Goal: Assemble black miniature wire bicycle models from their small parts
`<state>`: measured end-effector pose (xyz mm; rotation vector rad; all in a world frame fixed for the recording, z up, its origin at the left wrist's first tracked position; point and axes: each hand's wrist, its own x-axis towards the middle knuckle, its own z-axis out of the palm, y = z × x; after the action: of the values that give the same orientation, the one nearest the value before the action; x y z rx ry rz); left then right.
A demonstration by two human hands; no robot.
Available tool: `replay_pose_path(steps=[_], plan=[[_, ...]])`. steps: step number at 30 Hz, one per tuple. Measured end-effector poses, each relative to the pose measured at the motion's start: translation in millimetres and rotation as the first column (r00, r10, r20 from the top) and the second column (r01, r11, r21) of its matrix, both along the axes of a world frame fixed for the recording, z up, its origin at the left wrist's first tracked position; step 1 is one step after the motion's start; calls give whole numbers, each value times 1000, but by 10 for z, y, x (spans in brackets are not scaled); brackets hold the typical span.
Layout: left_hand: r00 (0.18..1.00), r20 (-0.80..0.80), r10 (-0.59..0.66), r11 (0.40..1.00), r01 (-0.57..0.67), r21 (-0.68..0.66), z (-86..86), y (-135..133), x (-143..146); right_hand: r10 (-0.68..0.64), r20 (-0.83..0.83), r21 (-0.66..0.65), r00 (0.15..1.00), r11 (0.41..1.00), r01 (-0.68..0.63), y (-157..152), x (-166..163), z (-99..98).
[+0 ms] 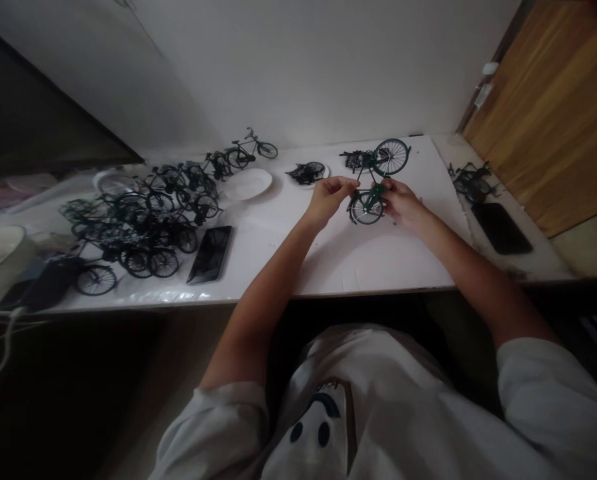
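Between my two hands is a small dark green model bicycle [375, 190], held tilted above the white board, one wheel near me and the other toward the wall. My left hand [331, 195] pinches it with thumb and forefinger at its left side, near the lower wheel. On the other side, the fingers of my right hand [399, 200] close on the frame close to the green middle part. Just behind the bicycle lies a heap of small black parts [357, 160]. A plate of dark parts and little wheels [308, 173] is to the left of it.
Several model bicycles [153, 213] crowd the left of the white board [278, 267]. Beside them are a white plate [248, 184] and a black phone [209, 255]. On the right lie another dark phone [501, 228] and green bicycle frames [473, 181]. A wall runs behind.
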<state>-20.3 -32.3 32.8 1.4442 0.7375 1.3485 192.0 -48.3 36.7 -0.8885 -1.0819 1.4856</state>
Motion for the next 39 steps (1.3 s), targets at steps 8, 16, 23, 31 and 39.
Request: replay_pose_path(steps=[8,16,23,31,39], plan=[[1000,-4,19,999,-20,-27,38,-17,-8,40,11,6,999,999,-40,48,13,-84],[999,9,51,998,-51,-31,34,30,-27,15,19,-4,1000,1000,-15,-44,20,83],[999,32,32,998,-31,-57,-11,67,-31,-16,-59,44,998,999,18,-79,54,172],[1000,5,-4,999,5,-53,-6,25,-19,-74,-21,49,997,996,75,-45,88,143],[997,-16,-72,996,71,-52,-35,-6,18,-52,-40,14,998,999,53,-45,20,103]])
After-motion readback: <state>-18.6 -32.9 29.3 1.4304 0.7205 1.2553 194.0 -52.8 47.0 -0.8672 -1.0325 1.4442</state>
